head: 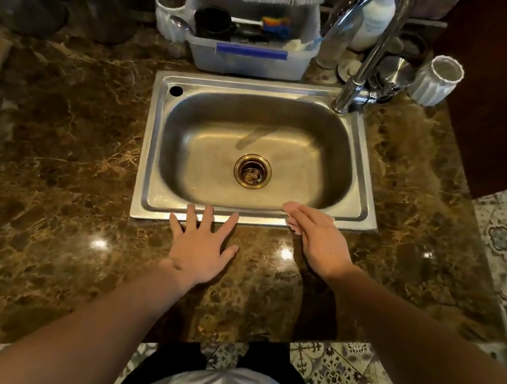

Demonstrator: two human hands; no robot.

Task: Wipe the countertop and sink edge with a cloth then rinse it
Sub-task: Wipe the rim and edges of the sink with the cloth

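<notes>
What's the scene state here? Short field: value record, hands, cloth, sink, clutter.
left hand: flat on the countertop, fingers spread, fingertips at the sink's front rim, holds nothing
right hand: pressing a pink cloth onto the front rim, fingers straight
cloth: mostly hidden under the hand, only edges show
sink: steel, basin holds no items, drain open
faucet: no water visible
plastic tub: behind the sink, holding brushes and a dark cup
white ribbed cup: right of the faucet
rinse: not started
</notes>
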